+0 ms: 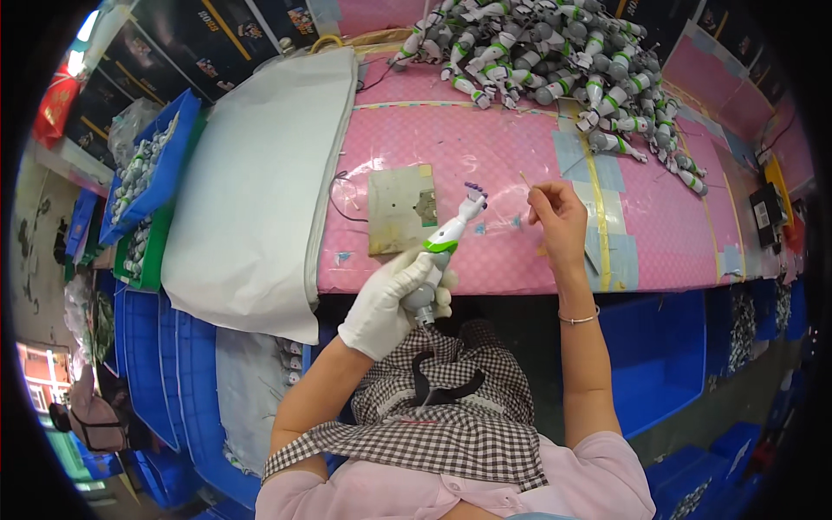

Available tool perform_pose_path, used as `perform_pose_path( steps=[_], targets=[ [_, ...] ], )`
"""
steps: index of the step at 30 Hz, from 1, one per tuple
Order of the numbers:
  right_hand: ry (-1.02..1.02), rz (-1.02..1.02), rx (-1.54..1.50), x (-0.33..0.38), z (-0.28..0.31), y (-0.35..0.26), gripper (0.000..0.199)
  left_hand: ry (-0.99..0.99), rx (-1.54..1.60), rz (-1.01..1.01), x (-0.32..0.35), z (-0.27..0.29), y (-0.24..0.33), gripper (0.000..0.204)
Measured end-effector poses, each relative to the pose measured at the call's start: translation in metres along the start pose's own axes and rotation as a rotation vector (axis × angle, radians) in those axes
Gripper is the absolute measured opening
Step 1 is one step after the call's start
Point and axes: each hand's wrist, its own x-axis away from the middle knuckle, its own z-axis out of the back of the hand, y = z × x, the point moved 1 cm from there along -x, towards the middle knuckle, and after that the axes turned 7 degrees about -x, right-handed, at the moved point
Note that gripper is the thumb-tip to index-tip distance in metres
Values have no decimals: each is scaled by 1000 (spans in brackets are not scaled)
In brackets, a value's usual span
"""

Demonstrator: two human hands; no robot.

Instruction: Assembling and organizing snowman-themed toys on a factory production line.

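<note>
1. Pink worktable (485,156): landmark for all below. One table, patched with pale tape strips.
2. Grey-white sheet (260,191): one, draped over the table's left end and hanging off its near edge.
3. Heap of toy arms (563,61): far right part of the table; too many to count, grey-white with green bands.
4. Blue bins (147,173): one visible off the table's left end holding more parts; several more below the table.
5. Small beige board (400,208): one, flat near table centre.
6. Left hand (390,303), white-gloved: fingers wrapped around one toy arm (446,238) at the table's near edge, purple fingers pointing up.
7. Right hand (559,221), bare: thumb and forefinger pinched on one thin stick (525,180) over the table.
8. Risk, judged: the stick looks slight and could snap or slip if pressed at an angle; the gloved grip may let the piece twist.
</note>
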Motion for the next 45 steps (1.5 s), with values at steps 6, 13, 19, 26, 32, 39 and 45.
perform_pose_path(
  steps=[6,13,19,26,32,39,45],
  targets=[
    [14,50,-97,59,9,0,9,-239,883,420,-10,-10,-42,50],
    [-242,399,323,74,-24,14,10,-227,1290,493,-22,4,-84,41],
    [-342,360,289,78,-23,17,11,-135,1256,520,-22,7,-83,37],
    [-386,320,243,76,-23,16,11,-98,1165,496,-22,10,-81,40],
    [-407,319,269,76,-23,15,12,-86,1155,496,-23,7,-77,40],
    [-411,318,299,77,-20,14,13,-44,1087,489,-23,10,-80,38],
    [-370,368,318,75,-23,17,11,-44,1063,475,-22,7,-79,37]
  ],
)
